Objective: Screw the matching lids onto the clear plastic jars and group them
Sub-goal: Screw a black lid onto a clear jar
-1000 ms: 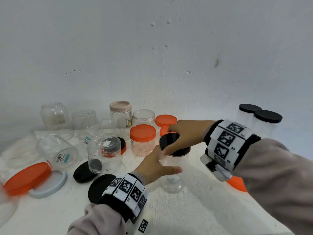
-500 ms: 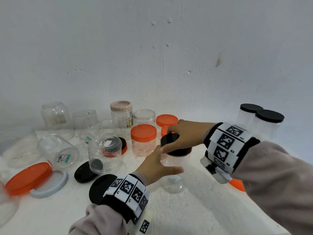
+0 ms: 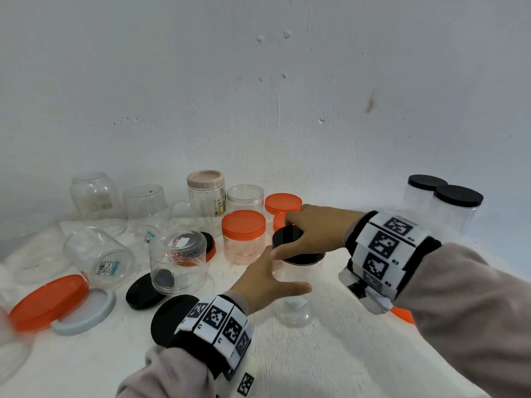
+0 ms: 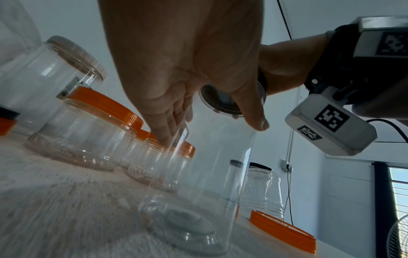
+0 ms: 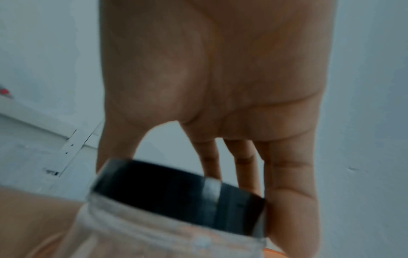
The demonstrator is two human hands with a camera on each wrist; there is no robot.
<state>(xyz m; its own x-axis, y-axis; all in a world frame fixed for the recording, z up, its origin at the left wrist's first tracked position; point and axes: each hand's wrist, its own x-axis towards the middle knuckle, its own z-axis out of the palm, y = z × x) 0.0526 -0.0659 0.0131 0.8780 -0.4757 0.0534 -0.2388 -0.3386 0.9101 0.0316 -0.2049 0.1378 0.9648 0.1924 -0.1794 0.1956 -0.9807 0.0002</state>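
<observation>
A tall clear jar stands upright in the middle of the white table. My left hand grips its wall, thumb on the near side; in the left wrist view the same jar shows with my fingers round it. A black lid sits on the jar's mouth, and my right hand grips the lid from above by its rim. In the right wrist view the black lid is blurred, fingers against its side.
Two black-lidded jars stand at the far right. Orange-lidded jars, a pink-lidded jar and open clear jars crowd the left and back. Loose black lids, a big orange lid and a grey lid lie left; another orange lid lies under my right wrist.
My right hand has turned on the black lid, its thumb swinging round the rim. The left hand and the jar have stayed put.
</observation>
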